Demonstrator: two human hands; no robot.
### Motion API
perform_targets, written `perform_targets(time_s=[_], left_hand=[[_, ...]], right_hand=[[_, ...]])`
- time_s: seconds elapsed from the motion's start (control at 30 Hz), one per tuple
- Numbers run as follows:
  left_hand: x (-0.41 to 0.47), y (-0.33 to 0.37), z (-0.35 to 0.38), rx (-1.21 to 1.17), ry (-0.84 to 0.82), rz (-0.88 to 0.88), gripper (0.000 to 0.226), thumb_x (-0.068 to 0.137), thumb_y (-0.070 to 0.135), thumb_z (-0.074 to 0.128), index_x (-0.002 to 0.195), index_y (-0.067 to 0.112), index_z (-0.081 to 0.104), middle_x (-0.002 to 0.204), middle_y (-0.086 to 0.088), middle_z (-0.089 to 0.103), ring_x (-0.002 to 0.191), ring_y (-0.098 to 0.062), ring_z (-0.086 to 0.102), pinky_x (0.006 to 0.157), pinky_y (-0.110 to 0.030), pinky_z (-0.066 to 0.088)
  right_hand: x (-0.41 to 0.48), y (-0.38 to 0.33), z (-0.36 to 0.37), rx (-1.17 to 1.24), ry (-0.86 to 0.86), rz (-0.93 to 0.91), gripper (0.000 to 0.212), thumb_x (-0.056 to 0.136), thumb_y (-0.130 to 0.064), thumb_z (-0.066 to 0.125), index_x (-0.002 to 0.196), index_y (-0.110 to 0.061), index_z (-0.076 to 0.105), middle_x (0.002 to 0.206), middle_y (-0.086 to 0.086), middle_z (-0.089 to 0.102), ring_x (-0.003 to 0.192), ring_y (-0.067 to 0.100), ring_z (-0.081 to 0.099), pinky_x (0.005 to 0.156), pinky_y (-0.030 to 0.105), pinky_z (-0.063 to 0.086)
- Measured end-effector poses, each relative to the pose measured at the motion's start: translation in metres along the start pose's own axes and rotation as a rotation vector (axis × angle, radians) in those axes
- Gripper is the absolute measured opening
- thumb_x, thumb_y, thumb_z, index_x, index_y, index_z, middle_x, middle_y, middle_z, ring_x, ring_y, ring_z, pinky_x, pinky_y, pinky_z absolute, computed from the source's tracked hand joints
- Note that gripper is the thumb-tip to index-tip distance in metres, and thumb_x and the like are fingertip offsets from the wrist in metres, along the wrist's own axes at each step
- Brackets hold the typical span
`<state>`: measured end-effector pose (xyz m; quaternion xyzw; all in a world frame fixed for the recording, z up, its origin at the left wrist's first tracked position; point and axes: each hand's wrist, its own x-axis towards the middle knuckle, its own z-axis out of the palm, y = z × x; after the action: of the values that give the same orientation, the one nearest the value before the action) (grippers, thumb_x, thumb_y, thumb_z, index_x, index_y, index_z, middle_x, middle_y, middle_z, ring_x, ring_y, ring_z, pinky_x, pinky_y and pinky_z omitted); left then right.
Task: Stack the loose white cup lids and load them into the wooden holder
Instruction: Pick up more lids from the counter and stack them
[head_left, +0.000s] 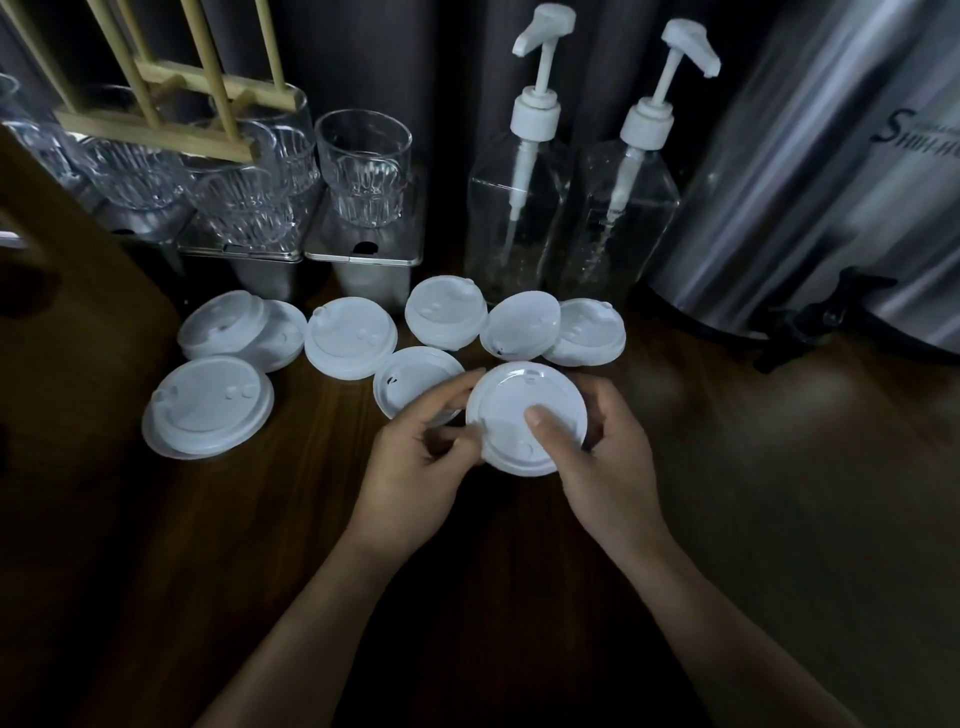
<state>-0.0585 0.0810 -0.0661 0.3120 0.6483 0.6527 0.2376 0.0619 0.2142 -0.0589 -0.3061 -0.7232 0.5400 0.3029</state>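
Far upper left stands the wooden holder (156, 136), with loose lids (208, 405) strewn across the middle. At centre the left hand (410, 467) pinches the left rim of the held lid (506, 402) with curled fingers. The right hand (610, 467) clamps its right side, thumb on top.

On inspection, my left hand (410, 483) and right hand (608, 467) are bare, my left forearm (311, 623), entering from 7 o'clock, and right forearm (727, 623), from 5 o'clock, run uncovered to the frame's edge, and my right thumb (540, 418) shows a short, rounded nail.
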Motion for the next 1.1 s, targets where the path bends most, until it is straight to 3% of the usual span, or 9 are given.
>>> perform_targets(time_s=[0.1, 0.3, 0.47, 0.67, 0.8, 0.97, 1.1], left_hand=[[0.001, 0.001, 0.000, -0.004, -0.021, -0.001, 0.047, 0.096, -0.003, 0.065, 0.128, 0.032, 0.066, 0.122, 0.020, 0.073, 0.120, -0.004, 0.067, 0.096, -0.029, 0.059], [0.001, 0.003, -0.001, -0.007, -0.103, 0.019, 0.060, 0.089, -0.011, 0.069, 0.132, 0.030, 0.062, 0.128, 0.021, 0.071, 0.124, -0.001, 0.064, 0.095, -0.017, 0.053], [0.001, 0.001, -0.002, -0.027, -0.138, 0.012, 0.065, 0.087, -0.013, 0.071, 0.135, 0.028, 0.062, 0.132, 0.014, 0.070, 0.125, -0.010, 0.065, 0.098, -0.027, 0.056], [0.002, 0.000, -0.003, -0.091, -0.157, 0.022, 0.050, 0.091, 0.005, 0.069, 0.138, 0.022, 0.063, 0.135, 0.009, 0.070, 0.128, -0.012, 0.064, 0.102, -0.030, 0.055], [0.001, 0.004, 0.001, -0.205, -0.108, -0.032, 0.035, 0.102, 0.018, 0.056, 0.136, 0.018, 0.065, 0.130, 0.007, 0.073, 0.123, -0.011, 0.068, 0.091, -0.025, 0.058], [0.002, 0.003, 0.000, -0.194, -0.132, -0.046, 0.036, 0.105, 0.006, 0.053, 0.135, 0.021, 0.064, 0.130, 0.009, 0.073, 0.124, -0.008, 0.067, 0.089, -0.022, 0.058], [0.002, -0.001, -0.001, -0.133, -0.148, -0.032, 0.039, 0.104, 0.003, 0.056, 0.139, 0.019, 0.063, 0.133, 0.007, 0.072, 0.124, -0.012, 0.067, 0.093, -0.027, 0.059]], right_hand=[[-0.001, 0.003, 0.001, 0.008, 0.031, 0.012, 0.020, 0.097, -0.023, 0.073, 0.116, -0.022, 0.071, 0.104, -0.018, 0.076, 0.098, 0.001, 0.072, 0.079, 0.018, 0.056], [0.005, -0.002, 0.000, 0.050, 0.017, -0.001, 0.019, 0.095, -0.014, 0.074, 0.114, -0.019, 0.076, 0.104, -0.011, 0.079, 0.100, 0.006, 0.074, 0.080, 0.019, 0.057], [0.006, -0.005, 0.000, 0.133, 0.016, 0.041, 0.015, 0.098, -0.015, 0.070, 0.111, -0.021, 0.075, 0.104, -0.009, 0.079, 0.101, 0.007, 0.073, 0.083, 0.021, 0.058], [0.009, -0.005, 0.001, 0.140, 0.022, 0.071, 0.013, 0.098, -0.017, 0.072, 0.108, -0.020, 0.077, 0.101, -0.005, 0.080, 0.098, 0.013, 0.076, 0.084, 0.032, 0.061], [0.010, -0.006, 0.001, 0.171, 0.008, 0.071, 0.012, 0.097, -0.015, 0.073, 0.108, -0.018, 0.077, 0.100, -0.002, 0.080, 0.095, 0.015, 0.077, 0.080, 0.030, 0.061], [0.011, -0.006, 0.005, 0.172, 0.027, 0.068, 0.011, 0.096, -0.014, 0.073, 0.106, -0.017, 0.077, 0.098, -0.001, 0.080, 0.094, 0.015, 0.077, 0.080, 0.029, 0.062], [0.014, -0.005, 0.006, 0.145, 0.029, 0.071, 0.010, 0.095, -0.015, 0.075, 0.105, -0.017, 0.076, 0.097, -0.002, 0.080, 0.092, 0.016, 0.077, 0.080, 0.032, 0.063]])
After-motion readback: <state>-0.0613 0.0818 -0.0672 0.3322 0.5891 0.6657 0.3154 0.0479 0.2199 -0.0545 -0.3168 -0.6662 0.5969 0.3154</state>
